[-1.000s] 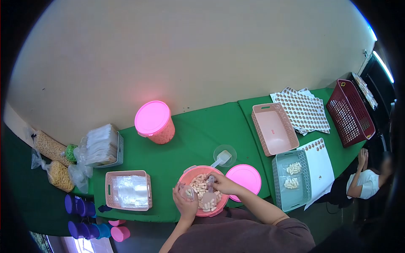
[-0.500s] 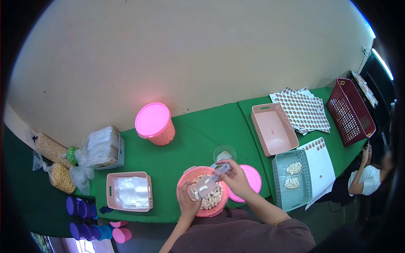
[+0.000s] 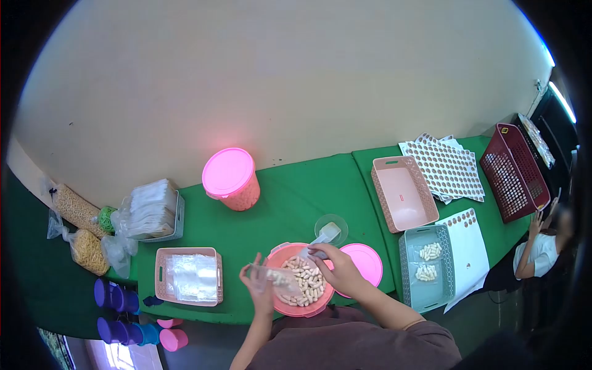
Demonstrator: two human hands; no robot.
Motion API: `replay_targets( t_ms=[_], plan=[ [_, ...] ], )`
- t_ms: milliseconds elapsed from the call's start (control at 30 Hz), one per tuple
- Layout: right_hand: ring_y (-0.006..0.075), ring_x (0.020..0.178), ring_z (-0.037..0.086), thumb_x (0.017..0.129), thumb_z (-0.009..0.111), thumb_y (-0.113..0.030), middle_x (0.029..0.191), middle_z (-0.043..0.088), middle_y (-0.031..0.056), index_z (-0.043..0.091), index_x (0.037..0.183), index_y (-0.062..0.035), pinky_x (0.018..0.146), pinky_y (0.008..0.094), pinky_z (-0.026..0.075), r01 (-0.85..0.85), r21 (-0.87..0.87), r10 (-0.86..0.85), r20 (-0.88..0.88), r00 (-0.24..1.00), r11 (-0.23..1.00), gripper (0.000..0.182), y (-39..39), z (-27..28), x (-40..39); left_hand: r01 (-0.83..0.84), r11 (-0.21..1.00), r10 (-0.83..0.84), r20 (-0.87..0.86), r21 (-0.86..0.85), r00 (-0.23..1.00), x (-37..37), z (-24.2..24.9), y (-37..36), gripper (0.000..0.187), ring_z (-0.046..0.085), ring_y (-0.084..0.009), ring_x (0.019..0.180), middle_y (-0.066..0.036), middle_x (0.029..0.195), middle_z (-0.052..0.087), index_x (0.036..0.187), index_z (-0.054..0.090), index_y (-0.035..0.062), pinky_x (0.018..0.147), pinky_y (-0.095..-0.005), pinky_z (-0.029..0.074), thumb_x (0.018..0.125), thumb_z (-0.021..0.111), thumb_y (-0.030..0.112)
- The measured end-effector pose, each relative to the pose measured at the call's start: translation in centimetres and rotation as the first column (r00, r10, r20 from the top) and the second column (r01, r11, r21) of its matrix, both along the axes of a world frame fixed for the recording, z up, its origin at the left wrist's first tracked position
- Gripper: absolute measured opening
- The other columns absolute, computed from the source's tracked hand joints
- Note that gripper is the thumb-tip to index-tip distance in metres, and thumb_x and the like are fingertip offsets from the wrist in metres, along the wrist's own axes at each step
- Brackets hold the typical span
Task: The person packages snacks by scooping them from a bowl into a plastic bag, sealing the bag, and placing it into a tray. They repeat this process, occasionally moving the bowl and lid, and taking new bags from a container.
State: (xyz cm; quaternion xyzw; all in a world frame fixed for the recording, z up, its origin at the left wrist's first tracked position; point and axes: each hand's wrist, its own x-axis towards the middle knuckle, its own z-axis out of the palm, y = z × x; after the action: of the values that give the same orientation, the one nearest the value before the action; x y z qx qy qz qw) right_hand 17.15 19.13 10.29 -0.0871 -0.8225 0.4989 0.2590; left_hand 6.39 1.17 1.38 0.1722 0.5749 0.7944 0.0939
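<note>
My left hand [image 3: 260,295] pinches a small clear plastic bag [image 3: 280,279] with a few whitish pieces in it, tilted over the left side of a pink tub. The open tub [image 3: 287,250] holds many pale, finger-shaped snack pieces [image 3: 311,285]. My right hand [image 3: 338,266] is closed on a translucent plastic scoop [image 3: 306,253] above the tub's upper rim; motion and my fingers partly hide the scoop. Just beyond this hand stands a small clear bowl [image 3: 341,221] with something whitish in it. A round pink lid [image 3: 369,262] lies right of the tub.
Left are a basket of clear bags [image 3: 216,259], a tray of packets [image 3: 179,216] and filled snack bags [image 3: 80,213]. A lidded pink tub [image 3: 231,185] stands behind. Right are a pink basket [image 3: 404,203], a blue basket [image 3: 425,296] with two filled bags, sticker sheets [image 3: 453,172] and another person [image 3: 536,256].
My left hand has moved left with the bag, away from the scoop. The scoop has drawn back from the bag and turned. At far right, the other person's hands have risen.
</note>
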Motion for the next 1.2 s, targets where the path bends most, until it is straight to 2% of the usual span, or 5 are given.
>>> replay_targets(
  t_ms=[267, 633, 767, 1033, 1200],
  plan=[
    [0.0371, 0.092, 0.064, 0.091, 0.051, -0.009, 0.098, 0.064, 0.0226, 0.054, 0.111, -0.0002, 0.08, 0.0427, 0.049, -0.337, -0.058, 0.302, 0.603, 0.738, 0.94, 0.022, -1.8, -11.5, -2.4, 0.132, 0.915, -0.267, 0.329, 0.381, 0.906, -2.2, 5.2, -3.0, 0.074, 0.043, -0.037, 0.126, -0.023, 0.143, 0.035, 0.144, 0.025, 0.0104, 0.106, -0.0493, 0.038, 0.076, 0.052, 0.024],
    [0.025, 0.089, 0.064, 0.091, 0.048, -0.003, 0.098, 0.059, 0.0138, 0.05, 0.115, -0.0018, 0.073, 0.0375, 0.053, -0.243, -0.219, 0.303, 0.312, 0.9, 0.945, 0.024, -0.5, -9.4, -1.7, 0.237, 0.901, -0.32, 0.187, 0.363, 0.929, -2.2, 3.9, -3.5, 0.07, 0.046, -0.0346, 0.121, -0.021, 0.139, 0.039, 0.144, 0.029, 0.0106, 0.106, -0.0468, 0.037, 0.079, 0.052, 0.022],
    [0.0174, 0.083, 0.066, 0.096, 0.05, -0.013, 0.097, 0.059, 0.0111, 0.05, 0.116, -0.0019, 0.066, 0.0298, 0.059, -0.084, -0.681, 0.345, 0.257, 0.903, 0.727, 0.023, 1.0, -8.3, -0.9, 0.167, 0.931, -0.241, 0.203, 0.323, 0.949, -2.1, 4.9, -3.1, 0.074, 0.045, -0.0359, 0.122, -0.021, 0.141, 0.037, 0.146, 0.024, 0.0078, 0.108, -0.0462, 0.035, 0.079, 0.052, 0.024],
    [0.0195, 0.09, 0.067, 0.095, 0.056, -0.014, 0.099, 0.063, 0.013, 0.052, 0.118, 0.0011, 0.072, 0.0304, 0.06, -0.034, -0.804, 0.036, -0.016, 0.999, 0.594, 0.028, 3.8, 0.8, 2.1, 0.25, 0.942, -0.291, -0.177, -0.222, 0.94, -1.7, 5.0, -1.7, 0.074, 0.048, -0.0337, 0.12, -0.022, 0.133, 0.045, 0.134, 0.032, 0.0056, 0.106, -0.0439, 0.036, 0.077, 0.067, 0.038],
    [0.0202, 0.096, 0.065, 0.09, 0.061, -0.003, 0.105, 0.062, 0.013, 0.053, 0.12, 0.0038, 0.082, 0.0324, 0.058, -0.143, -0.718, -0.039, -0.23, 0.973, 0.681, 0.031, 2.9, 5.8, 4.0, 0.414, 0.853, -0.466, -0.105, -0.317, 0.879, 1.1, 3.8, 0.4, 0.063, 0.046, -0.0294, 0.126, -0.02, 0.134, 0.045, 0.134, 0.032, 0.0037, 0.107, -0.0421, 0.034, 0.08, 0.065, 0.011]
  ],
)
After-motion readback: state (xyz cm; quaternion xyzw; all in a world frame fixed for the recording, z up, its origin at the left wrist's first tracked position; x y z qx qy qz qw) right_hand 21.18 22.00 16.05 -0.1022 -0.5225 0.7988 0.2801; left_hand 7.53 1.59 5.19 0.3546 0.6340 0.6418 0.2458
